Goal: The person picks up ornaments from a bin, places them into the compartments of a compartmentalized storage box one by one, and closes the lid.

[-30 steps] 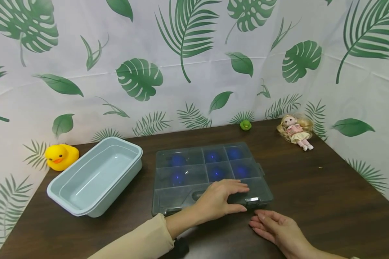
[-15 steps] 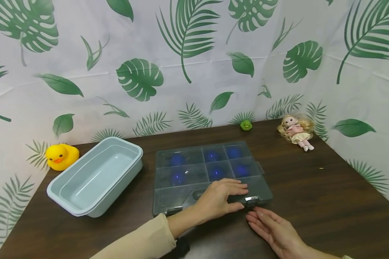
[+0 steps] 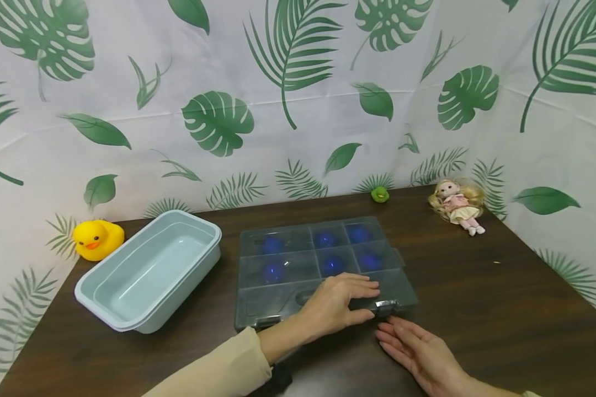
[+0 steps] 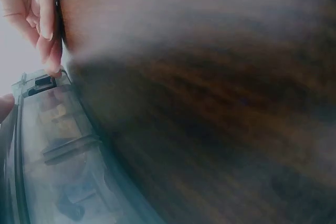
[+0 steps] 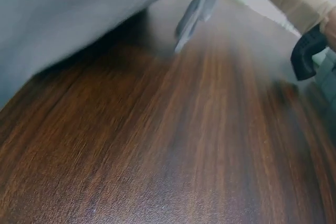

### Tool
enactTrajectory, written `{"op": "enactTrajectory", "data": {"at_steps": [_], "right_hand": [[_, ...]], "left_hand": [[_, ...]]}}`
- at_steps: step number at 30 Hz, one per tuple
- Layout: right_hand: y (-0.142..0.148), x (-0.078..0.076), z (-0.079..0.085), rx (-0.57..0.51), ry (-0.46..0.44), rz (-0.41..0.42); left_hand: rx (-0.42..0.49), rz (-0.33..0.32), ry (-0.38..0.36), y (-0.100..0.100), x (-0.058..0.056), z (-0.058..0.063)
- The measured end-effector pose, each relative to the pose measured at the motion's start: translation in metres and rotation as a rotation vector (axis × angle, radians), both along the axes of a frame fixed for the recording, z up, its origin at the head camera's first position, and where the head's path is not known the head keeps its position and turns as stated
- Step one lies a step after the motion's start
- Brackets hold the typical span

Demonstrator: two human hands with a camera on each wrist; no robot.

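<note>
A grey translucent plastic organizer case (image 3: 273,302) lies closed on the table, with several blue round objects (image 3: 273,272) showing through its divided lid. My left hand (image 3: 330,306) rests on the lid's front right part, fingers stretched across it and thumb by the front edge. At the case's front right corner, near the latch (image 3: 386,306), my right hand (image 3: 424,353) touches with its fingertips, the fingers nearly straight. In the left wrist view the case (image 4: 79,177) appears side-on, and the right fingertips meet its far latch (image 4: 44,82). The right wrist view shows mostly tabletop.
Left of the case stands a pale blue plastic basin (image 3: 211,251), with a yellow rubber duck (image 3: 98,240) behind it. A small green duck (image 3: 379,194) and a blonde doll (image 3: 459,205) are at the back right. Leaf-print cloth (image 3: 303,143) hangs behind the dark wooden table (image 3: 477,298).
My right hand has moved slightly left and up to the case's front right corner. My left hand has stayed almost in place on the lid. The head view has shifted slightly.
</note>
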State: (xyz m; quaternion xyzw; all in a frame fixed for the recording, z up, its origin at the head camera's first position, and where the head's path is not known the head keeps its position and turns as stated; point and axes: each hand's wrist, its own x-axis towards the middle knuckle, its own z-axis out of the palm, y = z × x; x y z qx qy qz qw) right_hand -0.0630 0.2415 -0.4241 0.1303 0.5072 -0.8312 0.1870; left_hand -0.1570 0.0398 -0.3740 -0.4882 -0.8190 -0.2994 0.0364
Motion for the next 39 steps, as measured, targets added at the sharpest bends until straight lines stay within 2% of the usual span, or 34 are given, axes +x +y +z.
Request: {"op": "enactTrajectory", "data": {"at_steps": [6,14,22,27,32,35,39], "right_hand": [[0.001,-0.001,0.001,-0.108,-0.005,-0.003],[0.002,-0.001,0.001,-0.021,0.034,0.003],[0.005,-0.002,0.001,-0.09,0.031,0.038],[0.005,-0.001,0.001,0.002,0.042,0.066],[0.001,-0.004,0.001,0.101,0.124,0.088],[-0.002,-0.007,0.002,0.179,0.168,0.049],[-0.006,-0.013,0.007,0.298,0.14,-0.035]], "left_hand": [[0.002,0.005,-0.004,-0.002,0.0,0.0],[0.012,-0.008,0.045,-0.003,0.0,-0.001],[0.017,0.003,0.007,-0.004,-0.001,0.0],[0.028,0.003,0.006,-0.006,-0.002,0.0],[0.029,0.017,-0.007,-0.008,-0.004,-0.001],[0.023,0.015,-0.004,-0.009,-0.005,-0.001],[0.02,0.001,0.013,-0.008,-0.005,-0.001]]}}
